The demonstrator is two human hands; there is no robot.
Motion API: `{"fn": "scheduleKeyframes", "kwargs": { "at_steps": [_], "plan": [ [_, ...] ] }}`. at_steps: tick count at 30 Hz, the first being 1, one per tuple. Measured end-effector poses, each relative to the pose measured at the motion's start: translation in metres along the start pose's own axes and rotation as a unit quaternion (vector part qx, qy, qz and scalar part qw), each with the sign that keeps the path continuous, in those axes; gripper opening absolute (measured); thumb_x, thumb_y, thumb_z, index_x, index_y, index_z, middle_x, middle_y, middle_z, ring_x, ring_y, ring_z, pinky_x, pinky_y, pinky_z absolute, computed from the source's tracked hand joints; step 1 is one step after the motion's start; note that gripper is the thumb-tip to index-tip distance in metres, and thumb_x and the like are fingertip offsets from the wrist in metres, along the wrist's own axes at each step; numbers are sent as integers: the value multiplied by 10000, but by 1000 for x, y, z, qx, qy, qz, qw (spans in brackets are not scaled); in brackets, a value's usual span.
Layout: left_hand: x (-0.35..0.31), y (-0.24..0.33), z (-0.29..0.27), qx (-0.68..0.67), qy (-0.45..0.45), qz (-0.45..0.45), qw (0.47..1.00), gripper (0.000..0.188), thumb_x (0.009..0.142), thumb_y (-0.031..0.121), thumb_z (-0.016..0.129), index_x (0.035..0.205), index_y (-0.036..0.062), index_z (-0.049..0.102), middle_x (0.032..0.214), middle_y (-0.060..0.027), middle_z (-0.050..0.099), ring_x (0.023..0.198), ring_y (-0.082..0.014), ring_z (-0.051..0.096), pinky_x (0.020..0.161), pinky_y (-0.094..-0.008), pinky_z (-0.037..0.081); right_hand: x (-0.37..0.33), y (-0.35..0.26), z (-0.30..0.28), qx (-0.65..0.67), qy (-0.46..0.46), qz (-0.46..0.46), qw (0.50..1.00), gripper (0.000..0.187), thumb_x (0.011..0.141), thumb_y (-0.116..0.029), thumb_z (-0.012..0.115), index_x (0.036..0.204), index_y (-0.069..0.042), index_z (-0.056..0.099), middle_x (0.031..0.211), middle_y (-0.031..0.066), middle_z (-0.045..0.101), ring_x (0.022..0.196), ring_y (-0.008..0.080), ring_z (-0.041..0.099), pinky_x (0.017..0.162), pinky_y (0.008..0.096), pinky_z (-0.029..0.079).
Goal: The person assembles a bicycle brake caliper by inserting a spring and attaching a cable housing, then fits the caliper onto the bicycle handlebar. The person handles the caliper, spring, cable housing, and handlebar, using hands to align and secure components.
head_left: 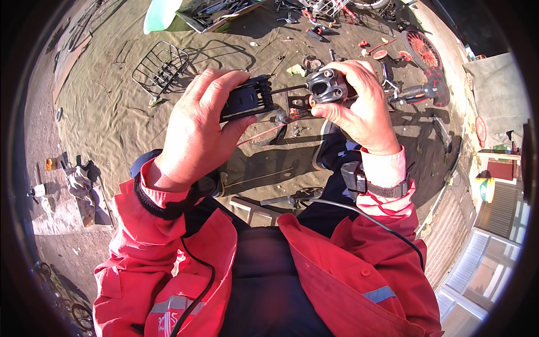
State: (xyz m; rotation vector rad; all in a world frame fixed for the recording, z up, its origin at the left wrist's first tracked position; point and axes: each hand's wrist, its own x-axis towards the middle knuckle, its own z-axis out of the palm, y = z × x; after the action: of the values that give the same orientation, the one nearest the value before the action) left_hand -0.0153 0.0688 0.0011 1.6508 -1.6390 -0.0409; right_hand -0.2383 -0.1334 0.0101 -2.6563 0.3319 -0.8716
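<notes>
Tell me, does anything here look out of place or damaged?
Mostly the clutter: loose parts lie strewn over the creased cloth, and a black wire basket sits at upper left, apart from any bicycle, which looks odd. The black clamp in the right hand shows no clear damage.

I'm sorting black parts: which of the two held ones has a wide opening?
The clamp in the right hand; the multi-tool in the left hand is blocky, with a thin rod sticking out.
</notes>
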Motion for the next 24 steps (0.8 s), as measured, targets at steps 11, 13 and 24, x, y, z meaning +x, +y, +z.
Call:
{"fn": "scheduleKeyframes", "kwargs": {
  "at_steps": [11,13,24],
  "plan": [
    [20,9,-22,63,4,105,993,623,688,-26,846,1281,69,680,1208,-132,664,1067,-353,667,883,-425,571,1,1,0,-15,4,-5,1000,679,682,-439,932,1189,-65,680,1030,99,708,949,343,633,886,459,487],
    [22,11,-24,72,-5,116,991,622,678,-39,834,1272,78,692,1213,-127,662,1075,-348,662,888,-423,566,0,-1,1,-18,9,2,1000,678,672,-433,938,1183,-66,684,1016,99,705,938,339,626,875,453,488],
    [32,11,-31,82,-34,97,991,631,697,-5,856,1298,87,685,1196,-125,662,1058,-359,674,889,-417,567,0,-4,3,-13,23,10,1000,657,665,-416,938,1164,-68,691,993,94,705,945,329,622,871,448,483]
  ]
}}
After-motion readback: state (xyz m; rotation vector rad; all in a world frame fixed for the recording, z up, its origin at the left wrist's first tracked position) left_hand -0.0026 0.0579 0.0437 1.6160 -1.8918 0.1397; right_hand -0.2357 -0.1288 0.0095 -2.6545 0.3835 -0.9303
